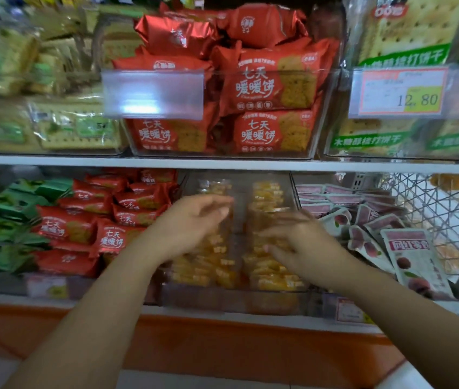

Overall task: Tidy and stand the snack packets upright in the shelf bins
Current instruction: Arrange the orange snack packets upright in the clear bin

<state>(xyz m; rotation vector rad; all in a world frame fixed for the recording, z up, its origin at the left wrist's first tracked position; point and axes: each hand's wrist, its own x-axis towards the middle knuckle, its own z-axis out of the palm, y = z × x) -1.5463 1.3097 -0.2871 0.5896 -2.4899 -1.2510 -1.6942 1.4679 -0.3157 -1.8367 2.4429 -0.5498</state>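
Shop shelving, two white shelves (222, 164) over an orange base panel (222, 341). Upper tier: clear bins of red biscuit packs (273, 88) and green-label crackers (402, 32), price tag (399, 92) reading 12.80. Lower tier: green packs (1, 228), more red packs, pink pouches (413, 262), wire basket (444, 209) at right. Orange snack packets (208, 262) in two rows inside the clear middle bin (234, 299), mostly lying flat. Left hand (192, 223) over left row, fingers loosely spread, gripping nothing visible. Right hand (304, 242) motion-blurred over right row; grip cannot be told.

Price tag (401, 91) reading 12.80, wire basket (436, 209), orange shelf base (222, 346)
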